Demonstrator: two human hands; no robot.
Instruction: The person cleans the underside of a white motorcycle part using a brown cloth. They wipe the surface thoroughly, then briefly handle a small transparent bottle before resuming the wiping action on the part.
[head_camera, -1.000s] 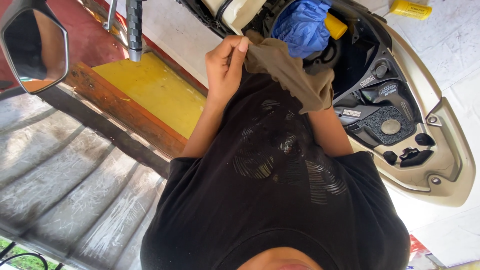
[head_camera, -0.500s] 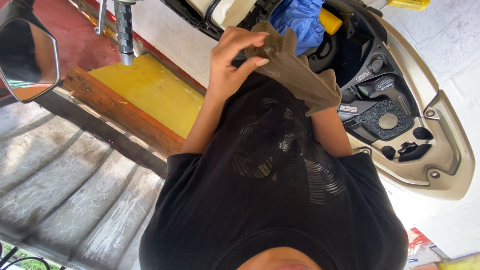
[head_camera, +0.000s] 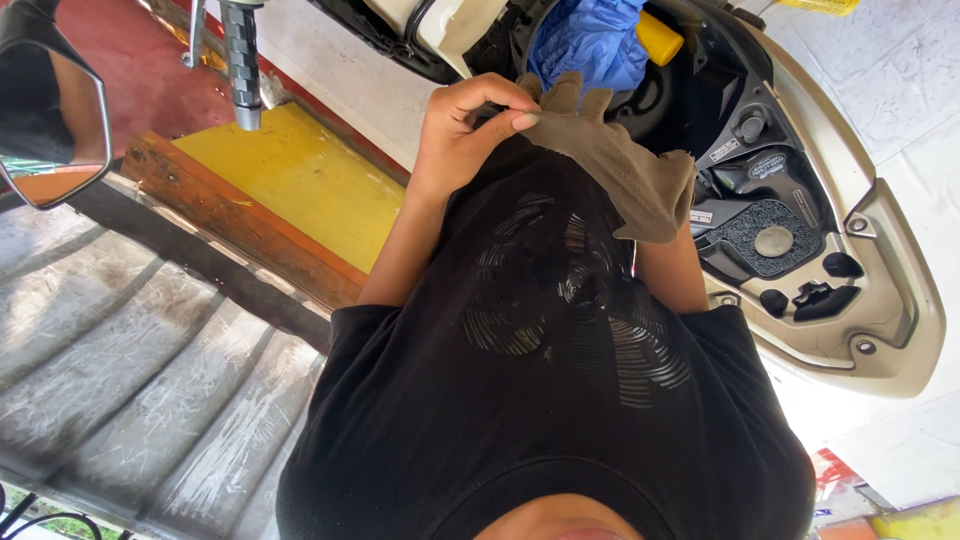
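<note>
While pinched, limp olive glove (head_camera: 625, 170).

Left hand (head_camera: 470, 130) raised with fingers curled closed; right forearm bent, its hand hidden.

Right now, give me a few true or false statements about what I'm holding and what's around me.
The left hand grips a grey-brown glove: true.
The shirt is white: false, it is black.
A blue cloth lies inside the open scooter body: true.
The mirror is at the right edge of the view: false, it is at the left edge.
</note>
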